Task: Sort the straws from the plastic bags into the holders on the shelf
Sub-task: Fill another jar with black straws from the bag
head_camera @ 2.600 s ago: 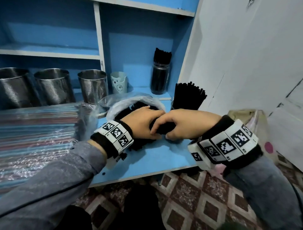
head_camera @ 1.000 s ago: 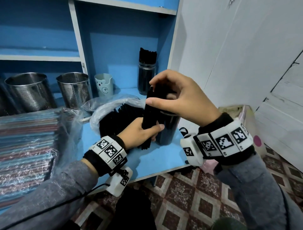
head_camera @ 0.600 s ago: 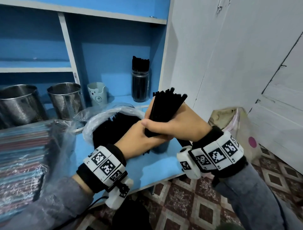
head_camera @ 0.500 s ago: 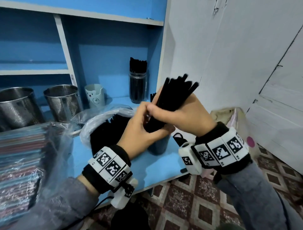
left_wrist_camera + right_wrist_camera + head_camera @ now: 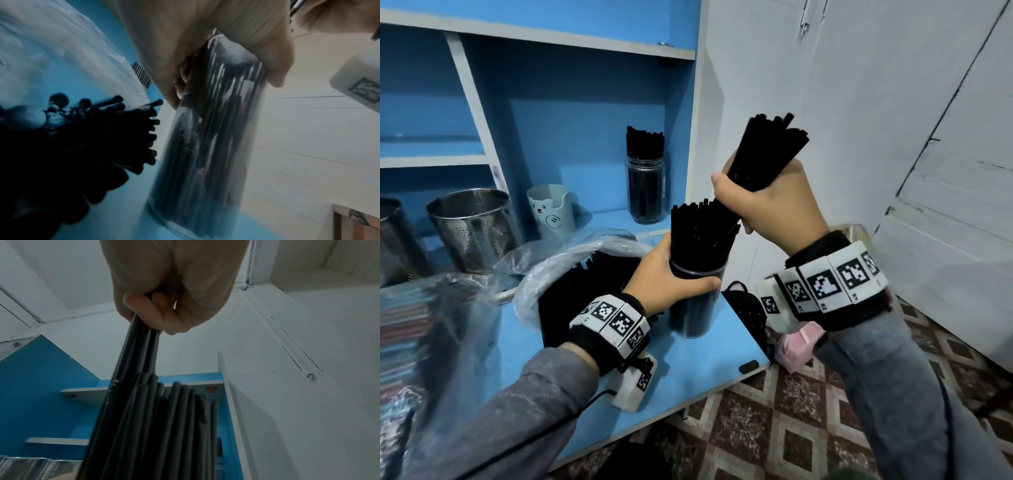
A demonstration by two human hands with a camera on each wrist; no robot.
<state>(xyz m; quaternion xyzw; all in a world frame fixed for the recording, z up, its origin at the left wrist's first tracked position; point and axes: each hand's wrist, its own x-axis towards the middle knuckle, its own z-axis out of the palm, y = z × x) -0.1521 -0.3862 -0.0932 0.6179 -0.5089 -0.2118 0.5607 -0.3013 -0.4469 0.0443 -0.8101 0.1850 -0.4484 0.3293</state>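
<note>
My right hand (image 5: 763,202) grips a bundle of black straws (image 5: 763,154), tilted, its lower end pushed among the straws standing in a clear glass jar (image 5: 693,308). My left hand (image 5: 671,274) is wrapped around that jar's rim at the shelf's front right corner. In the left wrist view the jar (image 5: 205,154) is packed with dark straws under my fingers (image 5: 273,65). From the right wrist, the bundle (image 5: 139,369) runs down out of my fist (image 5: 164,305). An open plastic bag (image 5: 571,260) with more black straws (image 5: 592,284) lies left of the jar.
A second jar of black straws (image 5: 645,181) stands at the back of the blue shelf (image 5: 688,377). A pale bear cup (image 5: 551,210) and perforated steel holders (image 5: 472,229) stand to its left. Bagged coloured straws (image 5: 404,325) lie far left. White wall at right.
Both hands lifted a bundle out of the bag and squared it upright. Now the left hand has let go of it and taken the jar, while the right hand carries the bundle to the jar's mouth.
</note>
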